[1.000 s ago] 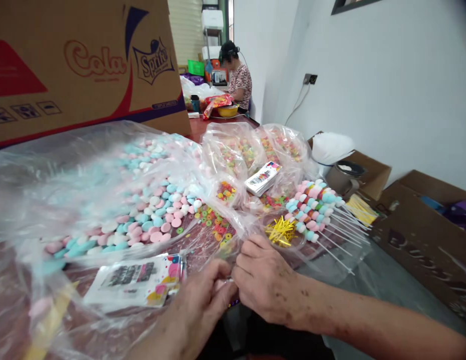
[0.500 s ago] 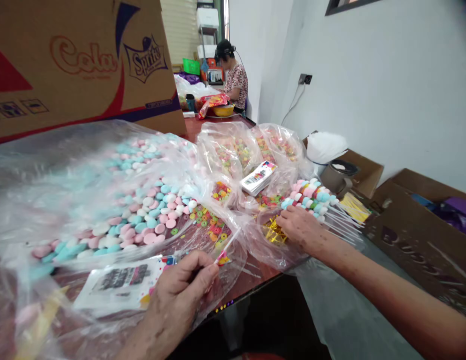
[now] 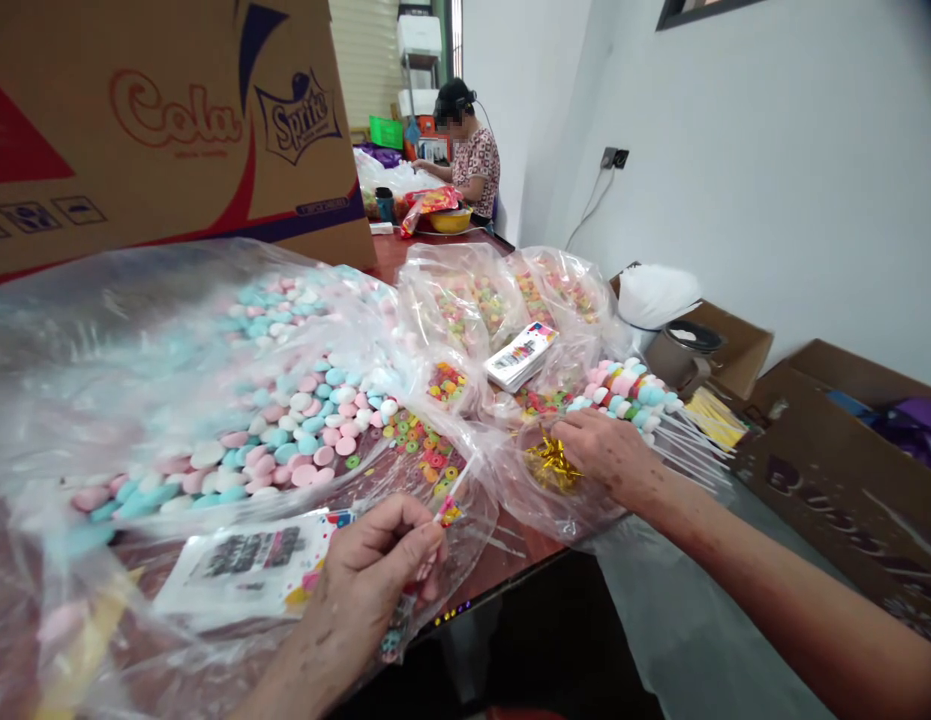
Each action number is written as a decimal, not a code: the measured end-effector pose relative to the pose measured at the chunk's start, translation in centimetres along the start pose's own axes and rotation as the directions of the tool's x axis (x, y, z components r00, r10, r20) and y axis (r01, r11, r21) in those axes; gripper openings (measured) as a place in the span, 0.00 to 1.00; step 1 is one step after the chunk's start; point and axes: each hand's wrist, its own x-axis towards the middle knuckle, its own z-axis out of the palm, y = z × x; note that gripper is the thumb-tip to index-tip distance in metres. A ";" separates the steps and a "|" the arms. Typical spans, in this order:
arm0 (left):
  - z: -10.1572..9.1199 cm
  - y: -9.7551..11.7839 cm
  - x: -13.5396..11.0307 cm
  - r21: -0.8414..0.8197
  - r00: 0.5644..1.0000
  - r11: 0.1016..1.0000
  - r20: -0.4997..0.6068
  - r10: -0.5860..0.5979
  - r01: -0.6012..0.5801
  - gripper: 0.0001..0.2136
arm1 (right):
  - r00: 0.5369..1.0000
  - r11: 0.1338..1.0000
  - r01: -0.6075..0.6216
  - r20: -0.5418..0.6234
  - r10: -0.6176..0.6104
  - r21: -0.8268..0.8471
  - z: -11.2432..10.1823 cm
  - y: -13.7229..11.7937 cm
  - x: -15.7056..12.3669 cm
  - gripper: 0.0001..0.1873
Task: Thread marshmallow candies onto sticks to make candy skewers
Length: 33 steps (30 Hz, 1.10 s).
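My left hand (image 3: 379, 560) is closed in a pinch round a white stick (image 3: 465, 478) and the gathered neck of a small printed bag around it. Below that hand a bit of the wrapped candy skewer (image 3: 392, 640) shows; the palm hides the rest. My right hand (image 3: 604, 455) has its fingers curled together at the right side of the gold twist ties (image 3: 553, 465), which lie in a clear bag. Whether a tie is between the fingertips is hidden. Just behind it lies a pile of marshmallow skewers (image 3: 634, 390) with white sticks pointing right.
Pink, blue and white marshmallows (image 3: 304, 425) fill a clear plastic bag at left. Ring gummies (image 3: 435, 450) lie beside them. Printed bags (image 3: 247, 560) are at front left, a card stack (image 3: 521, 355) behind. Cardboard boxes (image 3: 847, 500) stand at right. Another person (image 3: 472, 160) sits far back.
My right hand has shifted slightly at the gold twist ties, its fingers more curled. My left hand keeps its pinch; a bit of the wrapped skewer now shows beneath it. The view has shifted slightly.
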 end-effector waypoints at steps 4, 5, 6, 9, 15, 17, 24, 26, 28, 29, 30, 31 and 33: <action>-0.4 -0.5 0.2 -0.026 1.000 1.000 0.009 0.012 -0.011 0.12 | 0.999 0.999 0.031 -0.043 -0.032 -0.025 -0.2 0.3 -0.2 0.08; -0.5 -0.5 0.2 -0.037 1.000 0.999 0.011 0.015 -0.015 0.12 | 0.997 0.999 0.039 -0.061 -0.041 -0.030 -0.2 0.5 -0.2 0.08; -0.5 -0.5 0.1 -0.053 1.000 0.998 0.016 0.016 -0.015 0.12 | 0.996 0.999 0.041 -0.077 -0.043 -0.026 -0.3 0.8 -0.1 0.08; -0.2 -0.1 0.0 -0.133 1.000 0.991 0.031 0.000 0.004 0.11 | 0.989 0.994 -0.015 -0.142 0.031 0.111 -0.9 0.9 0.1 0.09; 2.1 0.6 0.3 -0.364 0.994 0.931 0.111 0.008 0.034 0.09 | 0.959 0.454 -0.101 -0.034 0.281 0.885 -3.8 -5.5 0.3 0.07; 2.6 0.5 0.6 -0.400 0.993 0.916 0.118 0.022 0.027 0.09 | 0.971 0.243 -0.116 0.059 0.233 0.963 -4.7 -8.3 0.3 0.08; 2.1 -0.3 0.6 -0.408 0.998 0.912 0.061 -0.012 0.036 0.09 | 0.978 0.084 -0.146 0.131 0.162 0.986 -4.3 -11.5 0.8 0.10; 2.0 -0.5 0.5 -0.425 0.999 0.905 0.031 -0.018 0.030 0.09 | 0.978 0.096 -0.169 0.155 0.139 0.981 -3.8 -11.4 0.9 0.11; 2.0 -0.6 0.5 -0.438 1.000 0.899 0.003 -0.017 0.017 0.10 | 0.979 0.103 -0.178 0.166 0.118 0.979 -3.6 -11.5 0.9 0.11; 2.0 -0.6 0.5 -0.443 1.000 0.896 -0.007 -0.016 0.011 0.10 | 0.980 0.105 -0.176 0.164 0.112 0.979 -3.6 -11.5 0.9 0.11; 2.0 -0.6 0.5 -0.446 1.000 0.895 -0.013 -0.016 0.008 0.10 | 0.982 0.109 -0.168 0.156 0.109 0.980 -3.6 -11.6 0.9 0.11; 2.0 -0.6 0.5 -0.449 1.000 0.894 -0.015 -0.016 0.008 0.10 | 0.983 0.118 -0.157 0.144 0.110 0.981 -3.6 -11.7 0.9 0.11; 1.9 -0.6 0.5 -0.453 1.000 0.891 -0.018 -0.025 0.014 0.10 | 0.986 0.160 -0.127 0.106 0.131 0.979 -3.6 -11.9 0.9 0.11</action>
